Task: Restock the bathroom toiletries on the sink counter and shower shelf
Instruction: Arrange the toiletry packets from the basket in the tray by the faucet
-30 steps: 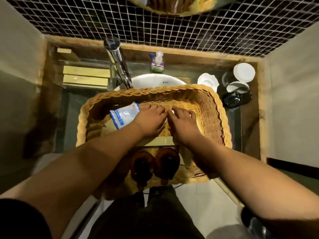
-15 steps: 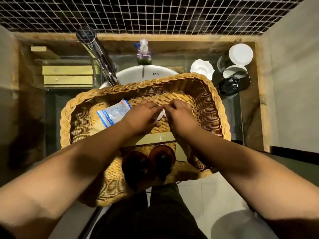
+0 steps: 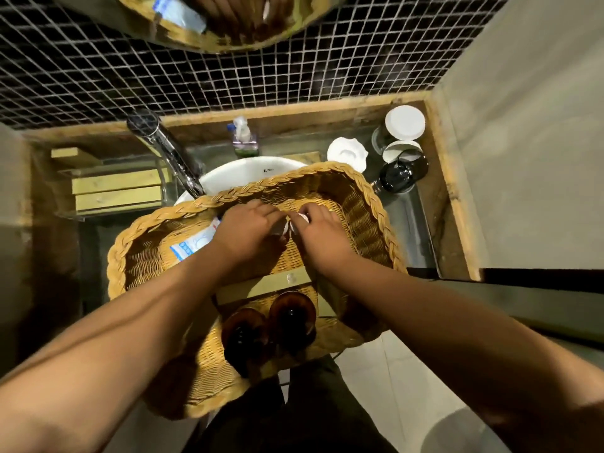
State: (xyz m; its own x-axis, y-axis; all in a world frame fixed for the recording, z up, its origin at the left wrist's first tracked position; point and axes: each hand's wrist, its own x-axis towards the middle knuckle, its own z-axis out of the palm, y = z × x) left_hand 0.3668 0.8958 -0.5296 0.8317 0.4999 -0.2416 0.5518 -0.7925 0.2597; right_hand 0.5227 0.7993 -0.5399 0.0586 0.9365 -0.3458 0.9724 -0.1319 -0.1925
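Note:
A wicker basket point(image 3: 366, 204) rests over the front of the white sink basin point(image 3: 242, 173). Both hands are inside it, side by side. My left hand point(image 3: 248, 235) and my right hand point(image 3: 322, 237) both have fingers curled round a small white item point(image 3: 295, 222) between them; most of it is hidden. A blue and white packet point(image 3: 194, 243) lies in the basket under my left wrist. A pale green box point(image 3: 261, 286) and two brown bottles point(image 3: 271, 325) sit in the basket's near part.
A chrome tap point(image 3: 170, 155) rises left of the basin. A soap dispenser point(image 3: 243, 138) stands behind it. At the right are a white soap dish point(image 3: 347, 153), white-lidded glasses point(image 3: 404, 124) and a black cup point(image 3: 400, 174). Yellow boxes point(image 3: 114, 191) lie at the left.
My view tilted up, so the basket and counter sit lower in the frame. Both hands shifted slightly toward the basket's far wall, still working on the small white item.

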